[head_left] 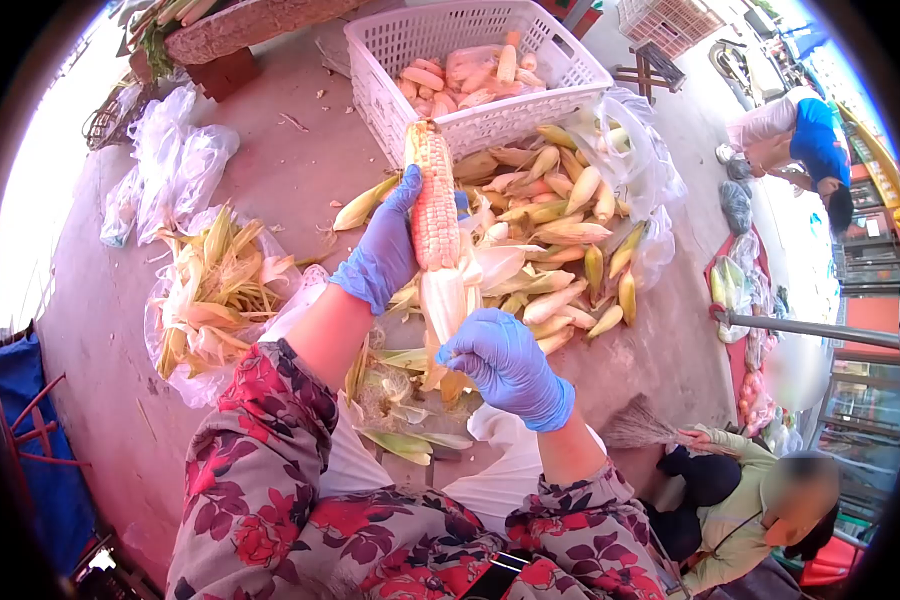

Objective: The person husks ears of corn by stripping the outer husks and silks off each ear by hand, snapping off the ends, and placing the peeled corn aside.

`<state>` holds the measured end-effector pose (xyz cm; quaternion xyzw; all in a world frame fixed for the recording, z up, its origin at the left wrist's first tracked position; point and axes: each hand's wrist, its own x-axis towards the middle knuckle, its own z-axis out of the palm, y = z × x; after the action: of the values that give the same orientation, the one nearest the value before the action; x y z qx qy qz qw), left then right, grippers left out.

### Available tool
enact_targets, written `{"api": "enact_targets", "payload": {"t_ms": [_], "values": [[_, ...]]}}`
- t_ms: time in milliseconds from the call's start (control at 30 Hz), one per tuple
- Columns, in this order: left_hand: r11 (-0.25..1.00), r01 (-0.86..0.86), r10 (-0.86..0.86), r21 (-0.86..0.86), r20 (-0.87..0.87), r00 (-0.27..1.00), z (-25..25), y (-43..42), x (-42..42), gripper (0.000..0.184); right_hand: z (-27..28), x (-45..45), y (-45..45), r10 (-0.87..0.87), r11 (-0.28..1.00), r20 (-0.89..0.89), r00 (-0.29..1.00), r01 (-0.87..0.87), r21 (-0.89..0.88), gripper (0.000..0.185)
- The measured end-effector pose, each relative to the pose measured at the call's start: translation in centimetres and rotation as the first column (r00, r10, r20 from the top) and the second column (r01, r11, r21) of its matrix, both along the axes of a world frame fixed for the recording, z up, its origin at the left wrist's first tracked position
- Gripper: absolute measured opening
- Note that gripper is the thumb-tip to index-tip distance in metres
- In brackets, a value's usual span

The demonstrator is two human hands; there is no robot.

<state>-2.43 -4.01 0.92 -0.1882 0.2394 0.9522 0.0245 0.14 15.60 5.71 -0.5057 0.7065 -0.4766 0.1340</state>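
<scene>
My left hand point(388, 243), in a blue glove, is wrapped round a corn cob point(434, 215) held upright, its pale kernels bare and its husk folded down at the lower end. Below and to the right, my right hand point(508, 368), also gloved in blue, is closed near the peeled-back husk point(447, 305); what its fingers pinch, if anything, is too small to make out. A pile of corn in husks point(570, 232) lies just beyond. Loose husks and silk point(385, 395) are on the ground under my hands.
Behind the pile stands a white crate point(510, 122) holding peeled cobs. A plastic bag of husks point(215, 300) lies to the left, with other plastic bags point(170, 165) farther back. One person point(740, 500) sits at the lower right; another point(815, 140) bends over at the upper right.
</scene>
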Motion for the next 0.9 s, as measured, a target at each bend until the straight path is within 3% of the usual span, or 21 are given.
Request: {"api": "enact_targets", "payload": {"t_ms": [100,133,200,233,300,433,500,533,567,633,700,733,767,800,833,867,900], "values": [[0.998,0.028,-0.029,-0.048,-0.041,0.999,0.5,0.9,0.7,0.053,-0.7,-0.6,0.6,0.072,0.991,0.111,0.991,-0.084,0.105,0.014],[0.997,0.075,-0.077,-0.03,-0.07,0.995,0.6,1.2,0.7,0.051,-1.3,-1.1,1.3,0.055,0.97,0.394,0.918,-0.142,0.196,0.019],[0.984,0.162,-0.172,-0.075,-0.159,0.972,0.5,1.6,0.4,0.051,-2.4,-2.4,2.3,-0.205,0.976,0.565,0.799,0.214,0.051,0.021],[0.972,0.227,-0.232,-0.054,-0.136,0.963,0.4,1.7,0.7,0.052,-2.6,-3.0,2.7,-0.302,0.918,0.654,0.694,0.395,0.004,0.022],[0.932,0.362,-0.36,0.006,-0.082,0.929,0.2,2.3,1.4,0.054,-2.3,-5.0,3.4,-0.409,0.817,0.67,0.62,0.576,-0.035,0.032],[0.765,0.575,-0.556,0.289,-0.155,0.817,-0.9,5.0,2.4,0.059,-2.3,-6.3,3.3,-0.199,0.878,0.721,0.664,0.448,-0.17,0.065],[0.71,0.612,-0.63,0.349,-0.072,0.773,-1.3,6.1,3.3,0.061,-3.4,-6.7,3.0,-0.088,0.897,0.749,0.657,0.379,-0.227,0.066],[0.71,0.607,-0.633,0.355,-0.053,0.772,-2.4,6.7,3.5,0.064,-2.6,-6.6,3.3,-0.106,0.931,0.79,0.604,0.339,-0.135,0.059],[0.652,0.688,-0.686,0.319,-0.138,0.714,-4.0,6.6,3.3,0.066,-2.7,-6.6,3.3,-0.136,0.921,0.79,0.598,0.37,-0.122,0.05],[0.752,0.658,-0.659,0.036,0.073,0.749,-3.0,7.6,3.9,0.058,-3.1,-6.6,3.0,-0.316,0.858,0.749,0.582,0.513,-0.037,0.042],[0.578,0.613,-0.694,-0.538,0.071,0.716,-3.8,7.8,3.6,0.058,-3.9,-6.6,3.4,-0.606,0.724,0.568,0.557,0.682,0.103,0.036],[0.458,0.591,-0.7,-0.664,0.142,0.7,-3.4,8.1,4.0,0.06,-4.2,-6.4,3.7,-0.641,0.683,0.565,0.52,0.722,0.11,0.034],[0.369,0.52,-0.676,-0.771,0.162,0.719,-3.5,8.3,4.2,0.061,-4.4,-6.4,3.5,-0.664,0.645,0.562,0.493,0.758,0.098,0.033],[0.383,0.507,-0.608,-0.772,0.203,0.768,-4.9,8.6,4.6,0.063,-4.6,-6.0,3.3,-0.679,0.606,0.565,0.47,0.792,0.07,0.032],[0.375,0.491,-0.562,-0.786,0.229,0.795,-2.6,8.2,4.9,0.065,-4.6,-5.8,2.9,-0.675,0.571,0.571,0.468,0.821,0.002,0.031],[0.308,0.427,-0.496,-0.85,0.239,0.835,-3.0,8.2,5.2,0.064,-4.4,-5.7,2.6,-0.731,0.551,0.468,0.497,0.834,-0.026,0.03],[0.293,0.376,-0.552,-0.879,0.166,0.817,-3.0,7.7,5.0,0.065,-4.6,-5.7,2.6,-0.763,0.552,0.352,0.542,0.83,-0.083,0.03]]}}
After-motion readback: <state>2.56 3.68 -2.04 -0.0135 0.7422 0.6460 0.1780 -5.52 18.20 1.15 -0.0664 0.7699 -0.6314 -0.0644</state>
